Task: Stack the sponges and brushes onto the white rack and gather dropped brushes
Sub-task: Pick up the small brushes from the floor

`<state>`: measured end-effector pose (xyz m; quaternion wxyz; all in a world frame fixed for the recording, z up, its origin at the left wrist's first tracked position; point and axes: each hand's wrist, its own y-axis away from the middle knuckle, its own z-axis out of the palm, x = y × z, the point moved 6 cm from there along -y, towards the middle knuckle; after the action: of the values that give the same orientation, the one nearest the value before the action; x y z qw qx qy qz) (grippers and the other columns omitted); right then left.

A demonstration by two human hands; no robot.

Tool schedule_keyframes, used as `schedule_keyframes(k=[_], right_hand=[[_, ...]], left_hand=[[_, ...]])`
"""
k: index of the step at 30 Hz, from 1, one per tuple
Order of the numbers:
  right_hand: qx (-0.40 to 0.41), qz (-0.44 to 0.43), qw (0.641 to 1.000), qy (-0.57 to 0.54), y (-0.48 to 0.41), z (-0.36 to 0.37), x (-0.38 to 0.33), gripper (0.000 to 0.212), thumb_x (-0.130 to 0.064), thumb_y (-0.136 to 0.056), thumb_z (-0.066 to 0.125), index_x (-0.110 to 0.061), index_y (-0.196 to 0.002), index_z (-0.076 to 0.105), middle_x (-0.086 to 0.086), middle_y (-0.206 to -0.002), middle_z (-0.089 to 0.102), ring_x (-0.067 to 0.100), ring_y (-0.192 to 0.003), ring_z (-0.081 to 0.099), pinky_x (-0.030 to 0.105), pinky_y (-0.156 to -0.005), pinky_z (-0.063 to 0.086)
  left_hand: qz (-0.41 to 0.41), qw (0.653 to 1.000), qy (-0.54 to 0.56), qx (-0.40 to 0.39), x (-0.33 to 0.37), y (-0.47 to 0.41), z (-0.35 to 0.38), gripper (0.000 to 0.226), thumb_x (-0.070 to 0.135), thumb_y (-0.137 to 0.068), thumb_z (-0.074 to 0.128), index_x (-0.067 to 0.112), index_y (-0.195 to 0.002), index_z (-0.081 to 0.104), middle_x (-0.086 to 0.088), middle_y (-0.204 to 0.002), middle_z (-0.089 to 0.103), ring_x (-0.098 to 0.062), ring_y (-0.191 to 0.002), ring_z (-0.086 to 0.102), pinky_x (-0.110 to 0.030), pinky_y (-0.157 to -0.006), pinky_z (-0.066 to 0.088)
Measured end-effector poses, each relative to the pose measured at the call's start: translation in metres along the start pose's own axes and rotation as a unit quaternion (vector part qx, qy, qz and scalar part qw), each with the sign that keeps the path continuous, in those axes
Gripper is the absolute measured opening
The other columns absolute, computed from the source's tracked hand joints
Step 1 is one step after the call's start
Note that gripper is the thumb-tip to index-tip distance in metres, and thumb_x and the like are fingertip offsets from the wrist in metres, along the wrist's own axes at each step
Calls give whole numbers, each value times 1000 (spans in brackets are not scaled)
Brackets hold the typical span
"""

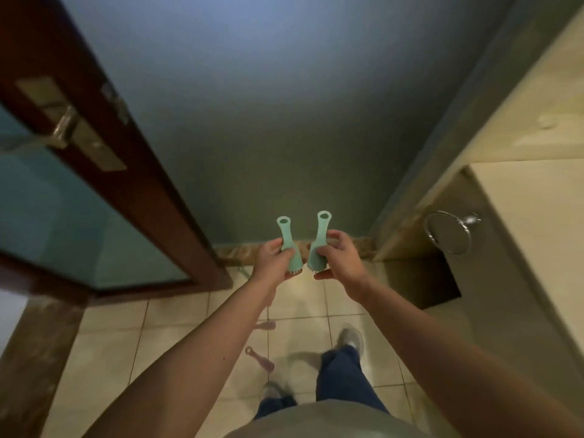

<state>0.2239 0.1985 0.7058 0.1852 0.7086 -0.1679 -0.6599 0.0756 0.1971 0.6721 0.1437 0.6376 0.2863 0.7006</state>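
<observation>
Both hands are raised in front of the body, and each grips one brush. The left hand (271, 259) has its fingers curled round the neck of the left teal brush (286, 237). The right hand (339, 257) pinches the right teal brush (320, 235) between thumb and curled fingers. Both brushes stand roughly upright, bristle heads down and handle ends with their hanging holes up. They sit just beside each other, the heads closer together than the handle tips; whether the heads touch cannot be told. On the tiled floor (177, 324) below, a pink brush (260, 358) lies flat beside the left forearm, near the person's blue trouser legs. A second pink brush (267, 325) lies further forward, blurred and partly hidden behind the same forearm. The two pink brushes lie apart from each other. A grey shoe (350, 338) stands on the tiles to the right of them. A dark wooden door (151, 184) with a metal lever handle (60, 128) stands open on the left. A chrome towel ring (448, 232) hangs on the beige unit to the right. A plain grey-green wall (268, 121) faces the person.
</observation>
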Motion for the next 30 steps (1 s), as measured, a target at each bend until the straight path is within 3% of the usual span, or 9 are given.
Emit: schedule_keyframes(k=[2, 5, 7, 9, 13, 17, 21, 25, 30], right_hand=[[36, -4, 999, -16, 6, -31, -8, 25, -6, -96, 49, -13, -119, 44, 1, -103, 63, 14, -78, 67, 30, -56, 59], [87, -9, 995, -52, 16, -81, -14, 21, -8, -96, 52, -12, -116, 49, 5, -103, 68, 15, -73, 71, 25, -50, 55], [120, -18, 989, -79, 23, -118, -15, 17, -9, -96, 54, -14, -112, 51, 2, -97, 69, 9, -67, 71, 23, -49, 53], [155, -29, 982, -103, 29, -156, -16, 17, -9, -95, 56, -13, -111, 54, 2, -94, 70, 9, -64, 71, 24, -48, 52], [222, -35, 965, -135, 43, -237, -14, 15, -8, -92, 58, -11, -107, 59, 0, -84, 71, 9, -63, 70, 28, -49, 55], [275, -36, 948, -157, 62, -314, -9, 7, -11, -92, 61, -12, -100, 62, 2, -83, 70, 13, -68, 70, 32, -54, 58], [327, -50, 930, -158, 85, -387, -5, 7, -11, -92, 61, -7, -99, 63, 6, -87, 68, 12, -68, 68, 25, -49, 53], [360, -48, 914, -182, 109, -443, 11, 10, -12, -93, 60, -7, -102, 63, 8, -95, 69, 18, -79, 68, 34, -60, 60], [414, -44, 882, -223, 137, -495, 32, 10, -12, -93, 61, -8, -102, 65, 8, -96, 70, 20, -81, 69, 30, -59, 57]], left_hand=[[14, 999, -26, -39, 14, 6, 31, 35, 7, -94, 57, 10, -129, 56, -4, -116, 68, -19, -96, 67, -27, -61, 57], [23, 994, -50, -96, 29, 19, 83, 32, 6, -95, 56, 6, -128, 55, -8, -117, 68, -27, -104, 67, -47, -84, 58], [21, 991, -54, -121, 36, 27, 120, 27, 5, -95, 56, 7, -122, 56, -10, -117, 68, -30, -104, 67, -56, -90, 53], [23, 988, -52, -147, 41, 33, 159, 24, 4, -94, 57, 9, -117, 55, -12, -116, 68, -30, -98, 69, -53, -88, 55], [32, 977, -72, -199, 47, 50, 241, 28, 2, -93, 58, 5, -121, 53, -14, -116, 67, -25, -83, 69, -32, -64, 59], [36, 960, -127, -245, 42, 70, 320, 26, 10, -93, 61, 12, -118, 56, -8, -113, 67, -28, -101, 67, -39, -76, 58], [41, 944, -155, -288, 38, 91, 396, 22, 15, -93, 63, 17, -114, 56, -6, -109, 68, -25, -100, 67, -39, -82, 57], [50, 923, -183, -333, 27, 115, 459, 20, 17, -94, 62, 17, -113, 57, -6, -107, 68, -22, -95, 68, -40, -81, 58], [48, 898, -220, -378, 10, 140, 521, 18, 18, -93, 63, 17, -111, 58, -6, -102, 67, -19, -87, 66, -38, -79, 58]])
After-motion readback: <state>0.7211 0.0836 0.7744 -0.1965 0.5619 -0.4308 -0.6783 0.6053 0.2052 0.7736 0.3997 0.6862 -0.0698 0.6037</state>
